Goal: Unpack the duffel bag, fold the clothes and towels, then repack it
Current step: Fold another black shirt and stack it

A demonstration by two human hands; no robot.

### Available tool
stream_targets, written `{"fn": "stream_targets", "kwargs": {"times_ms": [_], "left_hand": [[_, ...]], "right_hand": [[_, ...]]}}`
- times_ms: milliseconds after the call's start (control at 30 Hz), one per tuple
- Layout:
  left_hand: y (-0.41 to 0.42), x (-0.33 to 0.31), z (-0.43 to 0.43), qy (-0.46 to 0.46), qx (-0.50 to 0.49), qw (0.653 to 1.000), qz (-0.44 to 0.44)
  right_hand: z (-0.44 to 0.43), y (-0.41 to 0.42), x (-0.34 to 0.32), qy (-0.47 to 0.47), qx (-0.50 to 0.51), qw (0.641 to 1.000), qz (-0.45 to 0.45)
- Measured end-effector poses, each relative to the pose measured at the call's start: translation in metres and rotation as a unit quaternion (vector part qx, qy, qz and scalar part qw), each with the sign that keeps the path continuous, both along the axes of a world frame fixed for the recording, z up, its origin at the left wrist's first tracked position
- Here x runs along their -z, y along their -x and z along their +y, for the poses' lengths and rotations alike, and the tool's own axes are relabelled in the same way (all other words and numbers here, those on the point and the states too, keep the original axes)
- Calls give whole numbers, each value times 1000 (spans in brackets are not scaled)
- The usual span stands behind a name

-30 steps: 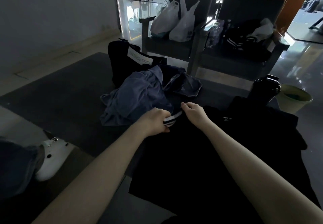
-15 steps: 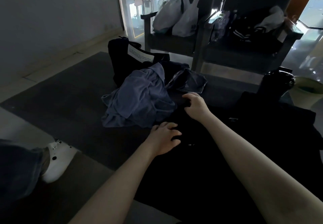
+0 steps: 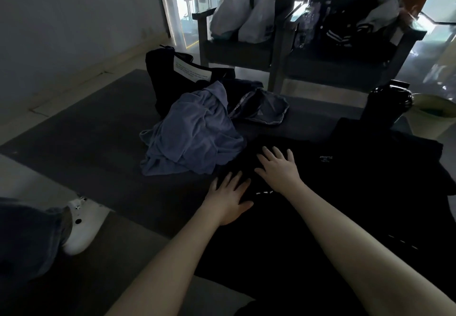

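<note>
From the head view, both hands lie flat on a black garment [image 3: 308, 217] spread across a dark mat [image 3: 86, 130] on the floor. The left hand [image 3: 228, 197] rests palm down near the garment's left edge, fingers straight and slightly spread, holding nothing. The right hand [image 3: 277, 170] lies just beyond it and to the right, also palm down with fingers splayed, pressing the cloth and gripping nothing. The two hands are close together but not touching.

A crumpled blue towel [image 3: 195, 135] lies just left of the right hand's fingertips, its edge meeting the black garment. Behind the towel stands the black duffel bag [image 3: 162, 78] with a white label [image 3: 192, 71]; what is inside cannot be seen. A small grey-blue cloth piece [image 3: 261, 108] lies right of the bag.

Farther back, one chair [image 3: 204, 44] holds two white plastic bags [image 3: 241, 14], their contents hidden. The neighbouring chair [image 3: 409, 44] holds dark, white-striped clothing [image 3: 338, 36]. A black bottle [image 3: 387, 103] stands at the garment's far right, beside a green bucket [image 3: 434, 110].
</note>
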State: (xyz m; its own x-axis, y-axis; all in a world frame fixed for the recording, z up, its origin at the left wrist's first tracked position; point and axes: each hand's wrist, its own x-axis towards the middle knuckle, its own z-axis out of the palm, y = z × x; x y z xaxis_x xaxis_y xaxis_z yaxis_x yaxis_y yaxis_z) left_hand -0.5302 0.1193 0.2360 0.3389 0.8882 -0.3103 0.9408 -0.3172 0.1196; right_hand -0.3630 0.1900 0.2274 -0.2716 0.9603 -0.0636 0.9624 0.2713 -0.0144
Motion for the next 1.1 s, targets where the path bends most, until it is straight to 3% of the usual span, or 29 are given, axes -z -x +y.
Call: {"fn": "stream_targets", "kwargs": {"times_ms": [167,300,467,600,833,967,1100], "left_hand": [[-4,2,-4,-27,-15,999,25],[-9,1,-17,-53,-6,997,51],[-13,5,-33,-56,-23,998,21],[-16,-1,-40,-98,-20,995,29],[-33,-8,-93,-155,49,984,-71],[-42,-7,-127,-83,58,991,-87],[-41,-7,-143,11,84,996,13]], "right_hand": [[-45,-4,3,-17,-43,999,28],[-66,-19,13,22,-13,998,50],[-66,-14,1,15,-17,1000,-4],[-117,-23,-15,-10,37,996,75],[-227,-76,-18,47,113,984,128],[-270,-90,-10,42,148,982,110],[-296,-103,2,62,118,988,77]]}}
